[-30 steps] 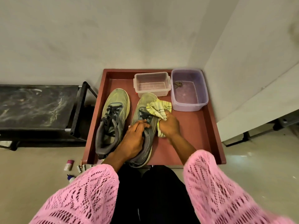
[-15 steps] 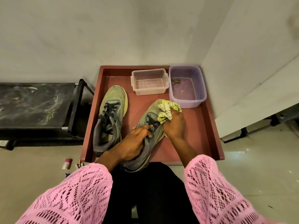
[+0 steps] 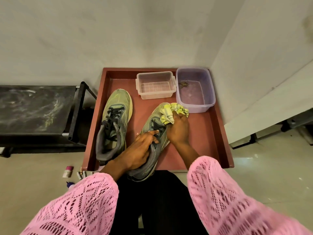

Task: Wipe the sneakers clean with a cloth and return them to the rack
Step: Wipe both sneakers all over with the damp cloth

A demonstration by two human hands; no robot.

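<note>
Walls (image 3: 118, 31): pale grey, meeting in a corner behind the tray; a white panel (image 3: 264, 92) leans along the right side

Floor (image 3: 264, 175): pale glossy tile

Rack (image 3: 39, 107): black, low, left of the tray and just beside it; top shelf dusty with pale streaks, black tube frame at its right end

Tray (image 3: 211, 136): large, square, reddish brown with raised rim, set in the corner on the floor; carries both sneakers and both tubs

Sleeves (image 3: 237, 200): 2, pink open-knit, over dark clothing at the bottom of the view

Left sneaker (image 3: 116, 119): olive-green and grey, black laces, lying flat in the tray's left half, toe toward the wall, untouched

Right sneaker (image 3: 152, 126): same make, angled with toe toward the purple tub and heel past the tray's near rim, tilted up at the heel

Purple tub (image 3: 210, 99): translucent, rectangular, far right corner of the tray, a little liquid and a small dark item inside

Clear tub (image 3: 155, 85): smaller, rectangular, just left of the purple tub, beside it at the far rim

Left hand (image 3: 140, 150): fingers curled round the collar of the right sneaker, grasping it, forefinger lying along the laces

Right hand (image 3: 177, 128): fingers clenched round the cloth, pressing it to the toe of the right sneaker

Cloth (image 3: 172, 111): yellow and white, dark lines, bunched on the toe

Small items (image 3: 68, 171): several tubes and bottles on the floor near the tray's near left corner, too small to identify
</note>
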